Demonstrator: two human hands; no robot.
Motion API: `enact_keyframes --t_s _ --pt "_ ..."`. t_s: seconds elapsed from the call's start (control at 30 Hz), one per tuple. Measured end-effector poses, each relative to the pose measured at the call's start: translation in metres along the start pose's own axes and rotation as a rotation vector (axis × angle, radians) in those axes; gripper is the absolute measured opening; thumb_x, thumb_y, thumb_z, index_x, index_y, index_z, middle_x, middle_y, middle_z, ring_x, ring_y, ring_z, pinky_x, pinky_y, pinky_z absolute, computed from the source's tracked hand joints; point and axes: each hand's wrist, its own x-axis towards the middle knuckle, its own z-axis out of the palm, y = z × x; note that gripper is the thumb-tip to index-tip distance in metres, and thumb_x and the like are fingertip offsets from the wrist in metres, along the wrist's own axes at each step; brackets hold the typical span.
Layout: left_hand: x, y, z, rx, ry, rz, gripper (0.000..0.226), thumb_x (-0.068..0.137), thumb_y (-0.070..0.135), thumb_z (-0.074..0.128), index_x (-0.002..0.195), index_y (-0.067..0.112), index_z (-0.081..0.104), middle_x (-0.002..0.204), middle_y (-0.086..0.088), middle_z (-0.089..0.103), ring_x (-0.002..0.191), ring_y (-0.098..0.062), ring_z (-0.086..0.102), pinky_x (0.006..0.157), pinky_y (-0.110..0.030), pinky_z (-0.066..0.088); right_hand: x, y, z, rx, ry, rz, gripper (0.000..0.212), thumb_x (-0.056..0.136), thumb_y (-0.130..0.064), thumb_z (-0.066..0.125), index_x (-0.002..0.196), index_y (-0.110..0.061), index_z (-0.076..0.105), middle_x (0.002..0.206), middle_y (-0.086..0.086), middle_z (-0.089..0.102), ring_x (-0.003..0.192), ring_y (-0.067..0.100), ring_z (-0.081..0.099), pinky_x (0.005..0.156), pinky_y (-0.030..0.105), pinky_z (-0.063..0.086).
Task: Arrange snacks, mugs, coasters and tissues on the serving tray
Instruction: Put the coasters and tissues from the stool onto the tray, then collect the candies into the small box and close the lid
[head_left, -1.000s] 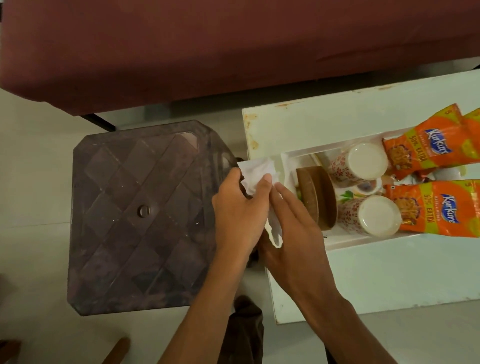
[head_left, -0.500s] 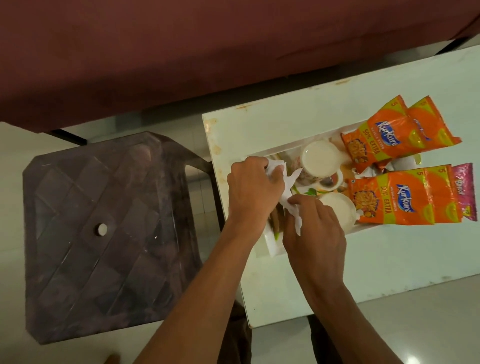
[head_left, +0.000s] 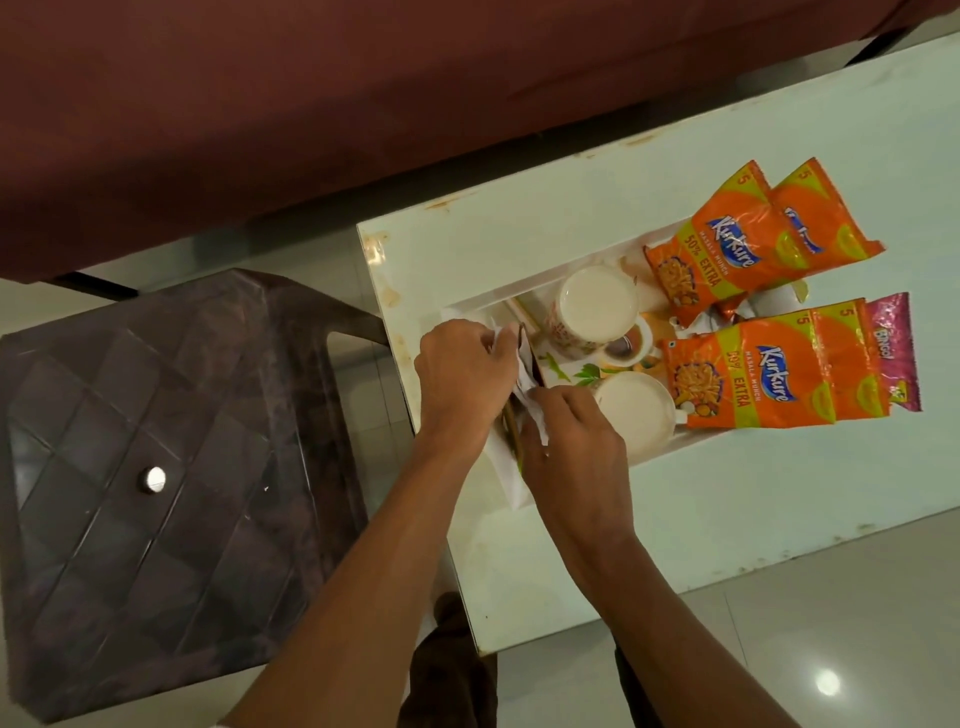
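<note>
Both the left hand (head_left: 462, 376) and the right hand (head_left: 571, 441) are pinching, fingers closed, a thin white tissue (head_left: 525, 358) at the near end of the tray (head_left: 657, 451) beside the coasters (head_left: 511, 422); being soft, light and probably easily torn, it is best gripped gently by its edges.

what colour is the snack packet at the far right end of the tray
Pink/magenta: the Bingo packet, tucked beside the orange Kurkure packets. Shows best in the head view.

Tissue brought down onto the tray

Both hands, left hand (head_left: 462, 374) and right hand (head_left: 571, 441), have carried the tissue (head_left: 525, 364) from the stool's 3 o'clock edge onto the serving tray (head_left: 511, 488), against the coasters (head_left: 511, 415).
</note>
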Motion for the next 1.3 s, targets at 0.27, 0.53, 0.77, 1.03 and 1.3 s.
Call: enact_keyframes --t_s 0.27,0.53,0.77,1.03,1.3 --pt "-0.028 -0.022 -0.024 -0.142 0.035 -0.086 0.037 0.097 0.044 0.056 0.075 0.018 0.071 0.071 -0.005 0.075 0.068 -0.020 0.074 0.078 -0.042 0.061 -0.019 -0.004 -0.031 0.017 0.069 -0.016 0.022 0.091 -0.023 0.062 0.111 -0.016 0.065 0.110 0.001 0.067 0.095 0.019 0.064 0.066 0.026 0.055" --pt "-0.080 -0.048 -0.024 -0.118 0.029 -0.235 0.023 0.095 0.044 0.059 0.080 0.029 0.069 0.063 0.014 0.073 0.076 -0.016 0.076 0.087 -0.045 0.058 -0.022 0.073 -0.129 0.341 0.197 -0.056 0.024 0.089 -0.018 0.067 0.113 -0.017 0.065 0.114 -0.002 0.065 0.098 0.013 0.064 0.074 0.025 0.055" --pt "-0.124 -0.066 -0.002 -0.122 0.100 -0.398 0.023 0.094 0.040 0.061 0.100 0.019 0.069 0.081 -0.007 0.076 0.080 -0.027 0.075 0.065 -0.022 0.062 0.048 0.218 -0.235 0.318 0.303 0.219 0.018 0.091 -0.028 0.062 0.108 -0.027 0.065 0.102 -0.011 0.069 0.085 -0.007 0.063 0.064 -0.002 0.042" --pt "-0.109 -0.023 0.021 -0.211 0.194 -0.343 0.027 0.098 0.035 0.057 0.120 0.019 0.062 0.112 -0.008 0.066 0.102 -0.029 0.062 0.087 -0.044 0.052 0.174 0.309 -0.230 0.589 -0.284 0.508 0.031 0.089 -0.010 0.063 0.119 -0.003 0.061 0.099 0.011 0.068 0.093 0.026 0.065 0.097 0.042 0.050" --pt "-0.041 -0.029 0.055 -0.405 0.336 -0.495 0.037 0.099 0.029 0.055 0.135 0.019 0.056 0.135 -0.012 0.061 0.115 -0.027 0.061 0.098 -0.051 0.052 0.225 0.312 -0.172 0.515 -0.688 0.502 0.041 0.085 -0.013 0.071 0.124 -0.009 0.059 0.122 0.010 0.065 0.111 0.025 0.063 0.097 0.041 0.051"
